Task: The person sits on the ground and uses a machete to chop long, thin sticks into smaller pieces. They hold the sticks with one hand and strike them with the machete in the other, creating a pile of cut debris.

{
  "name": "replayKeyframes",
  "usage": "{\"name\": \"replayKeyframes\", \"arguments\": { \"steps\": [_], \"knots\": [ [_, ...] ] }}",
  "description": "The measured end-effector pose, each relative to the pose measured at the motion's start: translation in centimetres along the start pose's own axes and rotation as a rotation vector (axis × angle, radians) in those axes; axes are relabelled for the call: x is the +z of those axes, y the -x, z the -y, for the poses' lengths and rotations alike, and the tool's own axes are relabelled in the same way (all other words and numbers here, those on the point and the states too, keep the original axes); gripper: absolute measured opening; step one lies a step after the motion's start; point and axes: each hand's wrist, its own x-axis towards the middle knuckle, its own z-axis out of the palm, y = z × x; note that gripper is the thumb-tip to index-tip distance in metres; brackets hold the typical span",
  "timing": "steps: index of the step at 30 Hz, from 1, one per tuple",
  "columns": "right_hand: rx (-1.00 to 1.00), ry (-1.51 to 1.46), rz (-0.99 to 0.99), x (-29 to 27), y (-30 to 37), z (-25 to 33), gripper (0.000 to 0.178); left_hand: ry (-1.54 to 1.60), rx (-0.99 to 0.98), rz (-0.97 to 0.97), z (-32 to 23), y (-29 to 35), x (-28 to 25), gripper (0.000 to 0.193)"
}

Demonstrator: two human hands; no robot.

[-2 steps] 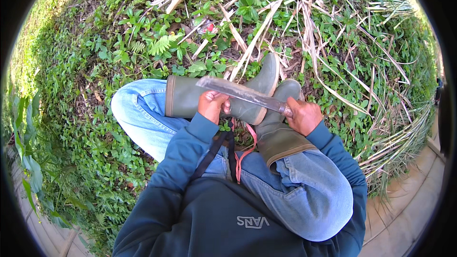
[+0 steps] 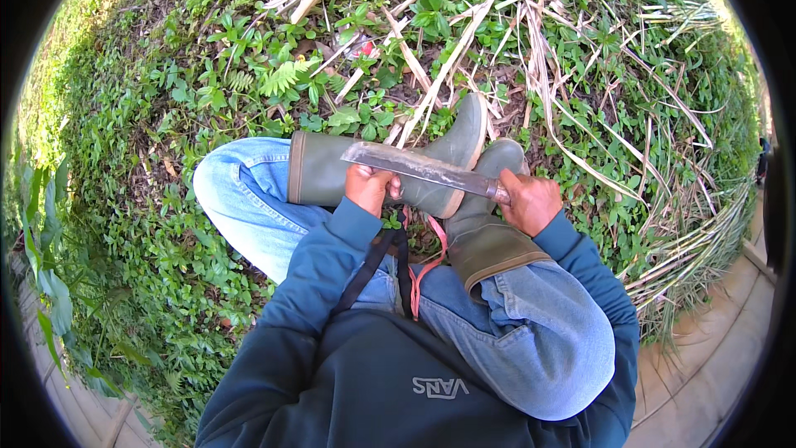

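Observation:
A machete (image 2: pixel 427 169) with a worn, greyish blade lies crosswise above my green rubber boots. My right hand (image 2: pixel 529 202) is wrapped round its dark handle (image 2: pixel 500 192), at the right end. Toward the blade's tip, my left hand (image 2: pixel 371 187) is closed, with thumb and curled fingers against the blade's near side; part of its grip is hidden under the metal. Below the hands, a black strap (image 2: pixel 404 270) and a pinkish-red strap (image 2: pixel 429 264) hang over my lap.
My crossed legs in jeans and boots (image 2: pixel 323 170) lie under the machete. Low green plants (image 2: pixel 191 91) cover the ground. Dry stalks and leaves (image 2: pixel 543 75) are strewn ahead and to the right, near a small red-and-white scrap (image 2: pixel 362 49). Pale boards or paving (image 2: pixel 705 365) curve along the lower right.
The blade has turned slightly, its tip end shifting a little toward me and showing more of its flat face. My hands stay nearly in place.

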Motion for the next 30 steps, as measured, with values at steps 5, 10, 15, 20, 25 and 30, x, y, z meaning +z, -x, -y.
{"name": "replayKeyframes", "arguments": {
  "steps": [5, 10, 15, 20, 25, 30],
  "knots": [
    [0.115, 0.095, -0.142, 0.1, -1.0, -0.3, 0.024, 0.011, 0.117, -0.173, -1.5, 0.2, 2.1, 0.025],
    [0.160, 0.118, -0.130, -0.5, -1.6, -1.0, 0.024, -0.066, 0.111, -0.217, 0.2, 1.0, 1.3, 0.023],
    [0.230, 0.092, -0.116, -0.8, -2.1, -1.1, 0.023, -0.013, 0.150, -0.195, 0.1, 1.1, 1.6, 0.022],
    [0.181, 0.082, -0.189, 0.9, -2.7, -2.0, 0.021, -0.009, 0.112, -0.190, 0.3, 1.0, 0.7, 0.017],
    [0.278, 0.030, -0.137, 0.6, -3.4, -2.5, 0.024, -0.085, 0.124, -0.183, -0.4, 1.9, 0.4, 0.018],
    [0.380, 0.033, -0.242, 1.5, -5.0, -4.5, 0.023, -0.041, -0.037, -0.109, -1.2, 2.1, 0.2, 0.021]
  ]
}}
